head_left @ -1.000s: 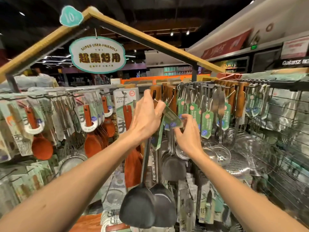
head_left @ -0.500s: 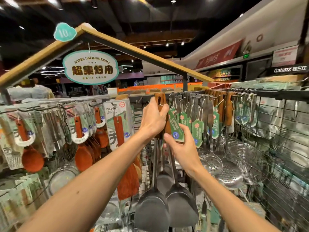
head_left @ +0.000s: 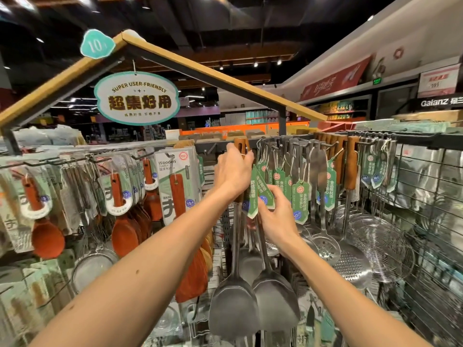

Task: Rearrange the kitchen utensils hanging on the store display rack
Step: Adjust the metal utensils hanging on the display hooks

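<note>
My left hand (head_left: 233,171) grips the wooden handle of a steel spatula (head_left: 234,306), holding its top up at the rack's top bar (head_left: 215,146). A second steel spatula (head_left: 275,304) hangs right beside it, blades touching. My right hand (head_left: 278,216) is just below and to the right, pinching the green paper tags (head_left: 260,194) that dangle from the handles. Whether the handle's hole sits on a hook is hidden by my left hand.
Steel ladles and skimmers with green tags (head_left: 323,186) hang to the right, then wood-handled tools (head_left: 350,166) and wire strainers (head_left: 380,246). Boxed wooden turners (head_left: 175,181) and red-brown spoons (head_left: 47,236) hang on the left. An oval sign (head_left: 137,98) hangs overhead.
My left hand has lifted the spatula handle higher, up to the top bar. My right hand has slid down and now pinches the green tags under my left hand.
</note>
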Action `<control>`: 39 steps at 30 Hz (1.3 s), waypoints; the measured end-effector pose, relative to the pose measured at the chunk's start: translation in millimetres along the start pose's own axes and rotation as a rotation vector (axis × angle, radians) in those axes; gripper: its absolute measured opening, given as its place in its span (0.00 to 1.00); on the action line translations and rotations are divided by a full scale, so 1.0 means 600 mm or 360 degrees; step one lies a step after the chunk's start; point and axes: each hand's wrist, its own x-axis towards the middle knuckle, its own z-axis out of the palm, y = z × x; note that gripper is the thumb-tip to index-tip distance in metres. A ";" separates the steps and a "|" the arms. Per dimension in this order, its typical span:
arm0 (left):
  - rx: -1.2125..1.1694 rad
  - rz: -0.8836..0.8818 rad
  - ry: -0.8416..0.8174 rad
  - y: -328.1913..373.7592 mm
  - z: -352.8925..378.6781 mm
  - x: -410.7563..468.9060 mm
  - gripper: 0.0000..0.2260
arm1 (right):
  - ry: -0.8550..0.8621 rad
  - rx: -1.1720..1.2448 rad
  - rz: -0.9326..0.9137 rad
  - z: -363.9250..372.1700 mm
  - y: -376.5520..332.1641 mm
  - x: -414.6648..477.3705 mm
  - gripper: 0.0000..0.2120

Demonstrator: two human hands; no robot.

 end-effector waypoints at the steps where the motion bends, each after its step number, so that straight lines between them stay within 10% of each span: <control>1: 0.0042 0.0030 0.0035 -0.001 0.001 -0.002 0.16 | -0.0021 -0.0033 -0.0001 0.001 0.004 0.005 0.24; 20: 0.0125 0.0281 0.0110 -0.002 0.015 -0.028 0.24 | -0.0187 -0.0041 0.0074 -0.009 0.056 0.037 0.26; 39: 0.0127 -0.0162 -0.0084 -0.021 0.050 0.040 0.26 | -0.0196 -0.0400 -0.0049 -0.005 0.018 0.029 0.29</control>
